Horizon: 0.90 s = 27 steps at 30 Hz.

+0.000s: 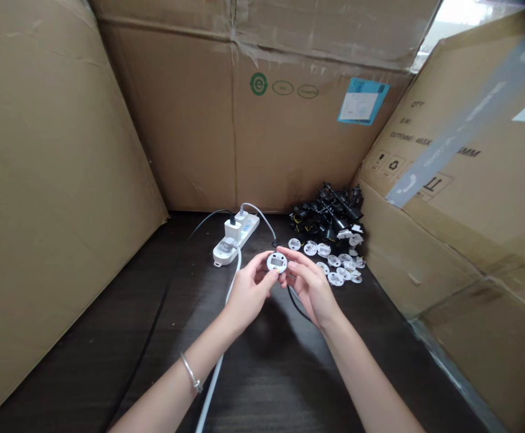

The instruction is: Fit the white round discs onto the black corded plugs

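Above the middle of the dark desk (266,373), the two hands are close together, and both pinch one little round white part (277,262) by its edge. The left hand (248,291) holds it from the left with thumb and fingers, and the right hand (310,285) holds it from the right and from the top. A thin black cord (296,302) hangs down under the right hand. A silver bracelet (190,373) sits on the left wrist. Just behind the hands lies a white power strip (235,240) with plugs in it, and a white cable (212,373) and a black cable (154,325) run from it toward the person. To the right of the hands lie many more small white discs (334,261), and behind them is a pile of black parts (328,216). Big cardboard boxes (55,180) stand on three sides of the desk, and the back one has a blue label (362,101).
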Each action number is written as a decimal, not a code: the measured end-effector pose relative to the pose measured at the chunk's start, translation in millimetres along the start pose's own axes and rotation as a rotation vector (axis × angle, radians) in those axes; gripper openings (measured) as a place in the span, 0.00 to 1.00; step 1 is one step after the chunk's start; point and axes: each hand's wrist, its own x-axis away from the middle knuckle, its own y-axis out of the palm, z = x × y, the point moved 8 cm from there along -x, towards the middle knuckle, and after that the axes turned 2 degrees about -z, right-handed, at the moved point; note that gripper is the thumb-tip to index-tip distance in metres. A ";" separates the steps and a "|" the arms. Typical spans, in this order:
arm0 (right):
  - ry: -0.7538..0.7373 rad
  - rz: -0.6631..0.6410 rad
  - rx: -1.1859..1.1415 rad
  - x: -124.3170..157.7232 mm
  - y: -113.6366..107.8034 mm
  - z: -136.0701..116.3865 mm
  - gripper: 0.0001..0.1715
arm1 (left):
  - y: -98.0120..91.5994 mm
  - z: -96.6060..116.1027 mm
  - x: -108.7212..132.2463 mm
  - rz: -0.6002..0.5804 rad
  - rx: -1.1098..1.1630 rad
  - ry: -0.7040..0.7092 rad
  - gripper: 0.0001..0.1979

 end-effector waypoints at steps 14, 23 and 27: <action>-0.039 0.087 0.148 -1.5 -7.9 2.0 0.17 | 1.7 5.9 3.9 -0.036 -0.363 0.105 0.21; -0.141 0.206 0.351 1.7 -12.8 -7.5 0.14 | 1.8 10.6 7.1 -0.037 -0.548 0.180 0.24; -0.118 0.170 0.257 1.7 -8.6 -3.9 0.14 | 0.6 7.8 5.5 -0.032 -0.300 0.085 0.23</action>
